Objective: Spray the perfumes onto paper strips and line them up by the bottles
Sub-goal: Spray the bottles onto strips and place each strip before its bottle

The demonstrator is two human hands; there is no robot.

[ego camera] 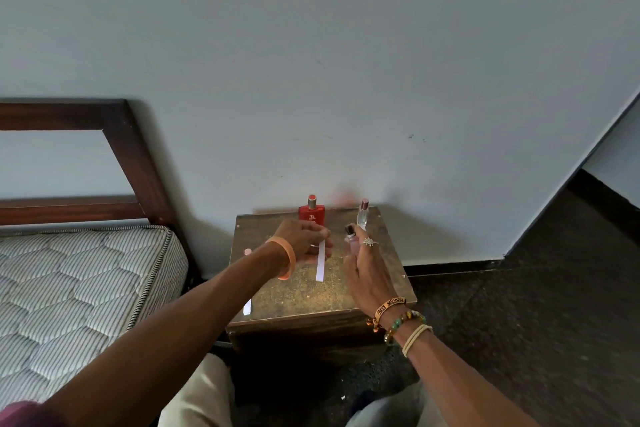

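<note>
A red bottle [311, 212] and a clear bottle [362, 215] stood upright at the surface's far edge; a pink bottle [353, 242] and a white strip [320, 260] were held above it.

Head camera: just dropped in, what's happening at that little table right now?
A person sits at a small wooden table. The left hand pinches a white paper strip by its top end, hanging down. The right hand holds a small pink perfume bottle beside it, a finger near the sprayer. A red bottle and a clear bottle stand at the back; another strip lies at the table's left edge.
</note>
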